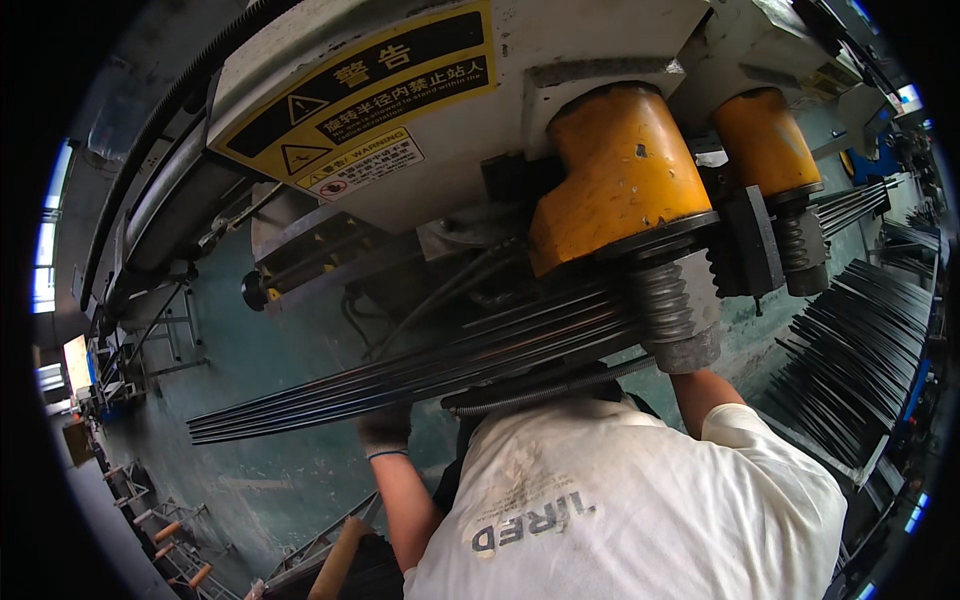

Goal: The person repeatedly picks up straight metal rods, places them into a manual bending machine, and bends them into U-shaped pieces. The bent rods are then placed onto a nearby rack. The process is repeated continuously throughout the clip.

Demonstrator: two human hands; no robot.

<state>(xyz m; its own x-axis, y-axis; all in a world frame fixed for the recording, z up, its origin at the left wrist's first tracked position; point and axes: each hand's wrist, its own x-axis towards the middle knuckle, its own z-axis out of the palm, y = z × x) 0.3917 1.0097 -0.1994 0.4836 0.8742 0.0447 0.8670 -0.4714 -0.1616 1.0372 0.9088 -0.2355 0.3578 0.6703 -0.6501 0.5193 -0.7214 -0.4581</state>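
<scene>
A bundle of long, thin dark metal bars (400, 385) runs from the left into the machine under its near orange head (630, 170). Beneath the bundle, at its near side, is my left hand (385, 432) in a greyish glove; its fingers are hidden by the bars and blurred, so I cannot make out its grip. My right forearm (704, 395) reaches up beside the thick threaded screw (672, 305), which hides the hand. A ribbed flexible tube (545, 392) lies along the near side of the bars, just beyond my white shirt.
The machine's pale body (450, 150) carries a yellow-and-black label and overhangs the bars. A second orange head (765, 140) stands to the right. Many dark bars lie in a rack (850, 350) at far right. A tan cylinder (338, 560) and green floor (250, 480) lie left.
</scene>
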